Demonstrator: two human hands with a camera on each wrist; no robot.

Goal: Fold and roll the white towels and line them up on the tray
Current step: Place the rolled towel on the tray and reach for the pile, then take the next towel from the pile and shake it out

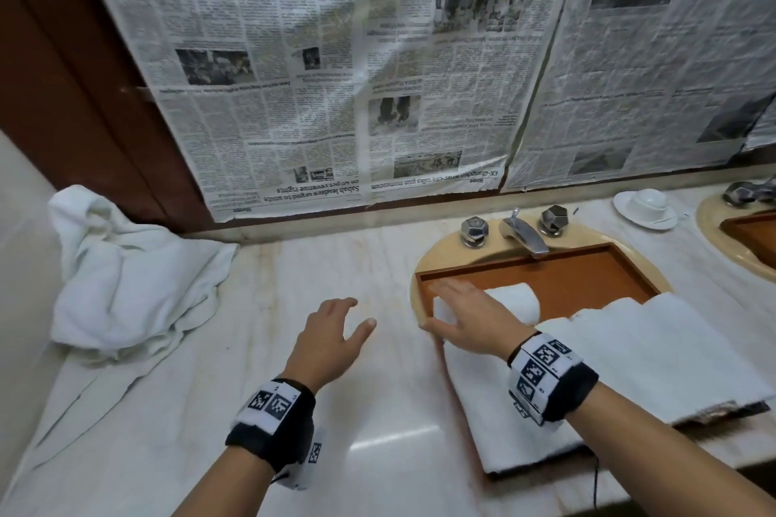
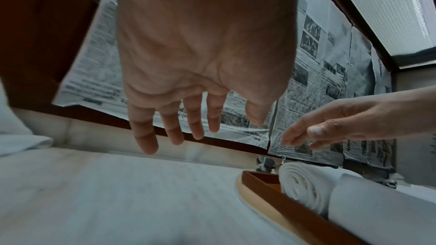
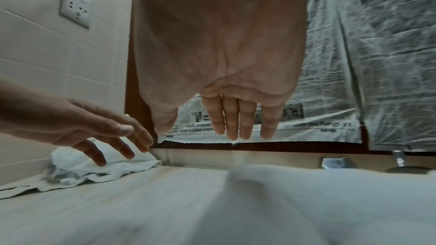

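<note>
White rolled towels (image 1: 516,298) lie in the wooden tray (image 1: 588,264), both hands, left (image 1: 331,336) and right (image 1: 466,315), hover empty and relaxed, so fetching the crumpled towel (image 1: 126,277) likely comes next.

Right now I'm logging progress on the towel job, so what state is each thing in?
Left hand: open, above the counter, holding nothing.
Right hand: open, fingers straight, over the rolled towel.
Rolled towel: rolled tight, lying in the tray.
Tray: set across the sink, far part bare.
Folded towel: flat, overhanging the tray's near side.
Towel pile: crumpled, unfolded, in the counter's left corner.
Tap: no water running.
</note>
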